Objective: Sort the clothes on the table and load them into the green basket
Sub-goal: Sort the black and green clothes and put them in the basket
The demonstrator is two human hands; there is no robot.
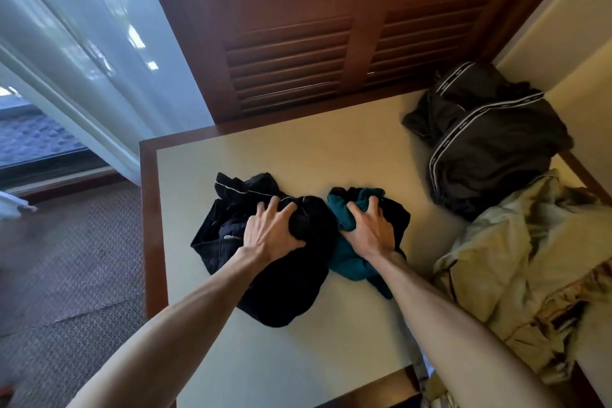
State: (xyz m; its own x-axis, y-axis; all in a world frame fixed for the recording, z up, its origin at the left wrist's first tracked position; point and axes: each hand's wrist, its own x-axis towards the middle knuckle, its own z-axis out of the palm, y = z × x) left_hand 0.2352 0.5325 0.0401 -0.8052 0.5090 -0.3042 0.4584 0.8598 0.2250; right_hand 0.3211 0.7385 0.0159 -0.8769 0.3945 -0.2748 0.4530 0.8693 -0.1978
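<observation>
Sorting step: at frame centre the left hand (pixel 271 228) grips the black garment (pixel 281 275); the right hand (pixel 367 225) grips the teal garment (pixel 347 258) beside it — next move likely lifts both; green basket not in view.

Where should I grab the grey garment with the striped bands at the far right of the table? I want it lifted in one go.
Judging by its pose, take the grey garment from above at its bunched, raised middle, near the white-edged bands; its edges lie flat and spread.

Matt cloth clothes (pixel 281 275); smooth wood-edged table (pixel 150 209).
</observation>
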